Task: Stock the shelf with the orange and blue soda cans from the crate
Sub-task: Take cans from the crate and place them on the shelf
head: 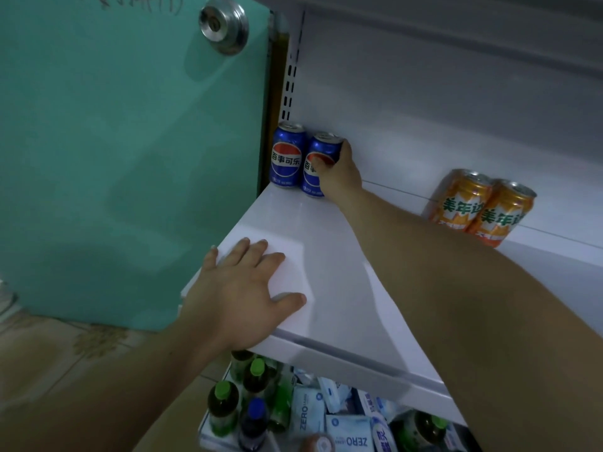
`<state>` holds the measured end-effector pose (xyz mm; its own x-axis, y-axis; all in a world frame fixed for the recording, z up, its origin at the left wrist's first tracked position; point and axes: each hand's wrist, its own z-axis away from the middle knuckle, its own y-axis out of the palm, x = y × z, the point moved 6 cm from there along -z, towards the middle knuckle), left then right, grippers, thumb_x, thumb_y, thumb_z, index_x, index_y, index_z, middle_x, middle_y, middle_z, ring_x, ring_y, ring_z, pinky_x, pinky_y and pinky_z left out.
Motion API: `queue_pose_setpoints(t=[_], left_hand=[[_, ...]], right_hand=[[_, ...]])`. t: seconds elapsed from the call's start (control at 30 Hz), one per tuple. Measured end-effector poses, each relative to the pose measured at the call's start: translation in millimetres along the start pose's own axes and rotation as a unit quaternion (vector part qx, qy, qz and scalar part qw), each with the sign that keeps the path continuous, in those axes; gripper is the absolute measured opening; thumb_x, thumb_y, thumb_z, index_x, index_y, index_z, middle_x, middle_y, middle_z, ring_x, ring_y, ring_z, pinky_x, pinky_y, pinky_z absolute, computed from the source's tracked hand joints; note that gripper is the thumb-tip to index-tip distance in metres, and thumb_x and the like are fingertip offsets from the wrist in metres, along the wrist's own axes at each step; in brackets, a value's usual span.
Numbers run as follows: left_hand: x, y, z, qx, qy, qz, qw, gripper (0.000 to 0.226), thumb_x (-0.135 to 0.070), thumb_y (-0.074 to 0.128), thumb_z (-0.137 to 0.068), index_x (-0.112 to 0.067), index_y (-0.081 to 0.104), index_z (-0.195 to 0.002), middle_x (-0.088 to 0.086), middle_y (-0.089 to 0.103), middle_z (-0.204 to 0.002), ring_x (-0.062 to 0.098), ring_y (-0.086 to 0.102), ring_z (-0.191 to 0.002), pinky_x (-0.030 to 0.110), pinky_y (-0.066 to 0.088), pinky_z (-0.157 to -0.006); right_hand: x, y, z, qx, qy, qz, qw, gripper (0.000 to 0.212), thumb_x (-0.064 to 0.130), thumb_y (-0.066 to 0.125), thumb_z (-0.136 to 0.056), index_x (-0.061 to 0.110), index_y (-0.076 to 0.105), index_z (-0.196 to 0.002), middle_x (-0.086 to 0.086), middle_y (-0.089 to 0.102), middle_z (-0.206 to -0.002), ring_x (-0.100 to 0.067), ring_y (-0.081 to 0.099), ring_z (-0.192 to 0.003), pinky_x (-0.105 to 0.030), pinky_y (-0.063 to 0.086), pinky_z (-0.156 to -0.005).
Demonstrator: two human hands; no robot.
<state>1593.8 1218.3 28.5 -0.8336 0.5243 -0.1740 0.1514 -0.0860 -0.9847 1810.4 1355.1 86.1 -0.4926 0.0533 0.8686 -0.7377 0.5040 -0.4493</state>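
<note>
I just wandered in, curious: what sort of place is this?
Probably a small shop. A white display shelf holds blue soda cans and orange soda cans, the right hand grips one blue can, and bottles and packets sit below.

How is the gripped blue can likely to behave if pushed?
Rigid metal, so the right hand probably won't dent the blue can. On the glossy shelf it likely slides; standing tall and narrow, it may tip.
</note>
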Motion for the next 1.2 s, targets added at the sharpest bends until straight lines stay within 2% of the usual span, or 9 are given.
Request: queue_pose_setpoints(t=[0.1,0.23,0.43,0.5,0.6,0.7,0.9,1.03,1.2], left_hand=[[0.3,-0.3,-1.1,0.016,-0.001,-0.002,1.000,0.079,-0.076,0.017,-0.083,-0.035,0.008,-0.150,-0.008,0.000,-0.160,0.014,-0.004,-0.147,0.049,-0.001,-0.119],[0.6,-2.9,-2.5,0.027,0.002,-0.005,1.000,0.076,-0.074,0.022,-0.085,-0.035,0.010,-0.150,-0.008,0.002,-0.160,0.015,-0.001,-0.147,0.051,0.001,-0.118],[-3.5,-11.4,-1.9,0.085,-0.023,0.001,0.996,0.080,-0.072,0.034,-0.086,-0.029,0.014,-0.151,-0.002,0.004,-0.161,0.022,0.003,-0.147,0.055,0.004,-0.117],[-27.5,-18.0,-3.4,0.114,-0.012,0.032,0.993,0.084,-0.067,0.046,-0.085,-0.022,0.019,-0.151,0.003,0.012,-0.160,0.024,0.014,-0.146,0.047,0.013,-0.118],[-117.2,-31.1,8.8,0.120,0.097,0.092,0.984,0.074,-0.051,0.057,-0.087,-0.017,0.031,-0.147,0.006,0.026,-0.155,0.023,0.031,-0.139,0.031,0.027,-0.111],[-229.9,-34.3,42.9,0.123,0.228,0.111,0.960,0.068,-0.049,0.057,-0.088,-0.019,0.034,-0.145,0.003,0.030,-0.154,0.023,0.034,-0.137,0.032,0.030,-0.108],[-418.9,-10.5,137.2,0.161,0.437,0.102,0.879,0.066,-0.050,0.058,-0.087,-0.022,0.038,-0.143,0.002,0.035,-0.151,0.022,0.038,-0.134,0.032,0.033,-0.108],[-511.0,15.1,198.9,0.188,0.525,0.085,0.826,0.062,-0.048,0.061,-0.086,-0.020,0.044,-0.138,0.004,0.046,-0.142,0.022,0.048,-0.124,0.031,0.040,-0.102],[-594.8,72.3,264.8,0.245,0.581,0.036,0.775,0.071,-0.051,0.056,-0.088,-0.018,0.033,-0.146,0.003,0.033,-0.152,0.021,0.036,-0.136,0.032,0.033,-0.109]], right_hand=[[2.5,-11.1,18.5,0.024,0.011,0.064,0.998,0.083,0.044,0.062,-0.091,0.017,0.014,-0.153,-0.010,0.034,-0.152,-0.028,0.040,-0.136,-0.038,0.039,-0.105],[4.3,-61.4,71.0,0.057,0.014,0.208,0.976,0.080,0.052,0.052,-0.094,0.013,0.017,-0.154,-0.012,0.025,-0.157,-0.029,0.031,-0.141,-0.032,0.029,-0.110],[3.0,-196.0,168.8,0.058,0.054,0.345,0.935,0.063,0.046,0.053,-0.095,0.013,0.034,-0.146,-0.011,0.039,-0.149,-0.031,0.037,-0.137,-0.033,0.029,-0.111],[2.8,-243.0,204.2,0.041,0.070,0.356,0.931,0.058,0.040,0.054,-0.096,0.014,0.036,-0.145,-0.007,0.042,-0.146,-0.028,0.038,-0.138,-0.029,0.027,-0.110],[-4.6,-315.0,261.2,-0.032,0.142,0.387,0.910,0.069,0.051,0.053,-0.094,0.015,0.032,-0.149,-0.008,0.039,-0.152,-0.028,0.040,-0.136,-0.033,0.032,-0.108],[-17.4,-372.1,318.2,-0.065,0.200,0.402,0.891,0.071,0.055,0.052,-0.093,0.019,0.030,-0.149,-0.009,0.039,-0.151,-0.029,0.041,-0.134,-0.036,0.036,-0.107],[-45.9,-474.2,449.5,-0.120,0.304,0.450,0.831,0.071,0.054,0.050,-0.094,0.019,0.027,-0.151,-0.005,0.034,-0.155,-0.028,0.040,-0.136,-0.035,0.035,-0.105],[-75.6,-536.9,539.8,-0.166,0.390,0.448,0.788,0.072,0.055,0.052,-0.093,0.019,0.029,-0.151,-0.006,0.040,-0.151,-0.027,0.044,-0.132,-0.035,0.041,-0.101],[-117.7,-578.9,640.7,-0.204,0.459,0.414,0.759,0.057,0.044,0.049,-0.098,0.016,0.037,-0.147,-0.007,0.043,-0.149,-0.027,0.044,-0.132,-0.034,0.038,-0.103]])
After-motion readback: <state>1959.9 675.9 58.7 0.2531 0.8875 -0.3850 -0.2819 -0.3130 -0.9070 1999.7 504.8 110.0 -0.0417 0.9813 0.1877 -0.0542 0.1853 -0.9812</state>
